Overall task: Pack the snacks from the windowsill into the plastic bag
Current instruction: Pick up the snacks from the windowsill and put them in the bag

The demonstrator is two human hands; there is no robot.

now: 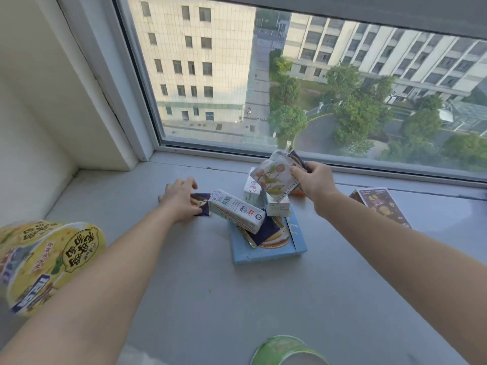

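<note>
Looking down on a grey windowsill (184, 285) beneath a large window (316, 88).

Centre left: left hand (180, 200), fingers curled onto a small purple packet (202, 204) low over the sill, just beside a tilted milk carton (237, 210). Cannot be told whether this packet rests on the sill or is lifted.

Centre right: right hand (313, 181), raised above the pile, gripping a white floral packet (276, 176) — with a dark wrapper (299, 159) pinched behind it.

Mid-frame: remaining snacks heaped on a flat blue box (268, 252) lying on the sill — tilted milk carton leaning across its left edge, an upright carton (276, 208) at its far end, a rear carton (251, 187) standing behind, and a purple-and-gold wrapper (266, 231) lying on the lid.

Right of frame: dark red box (379, 206), apart from the pile.

Lower left: yellow noodle cup (44, 262), partly hidden by the left forearm.

Bottom centre: green cup (287, 349), cut off by the frame edge.
</note>
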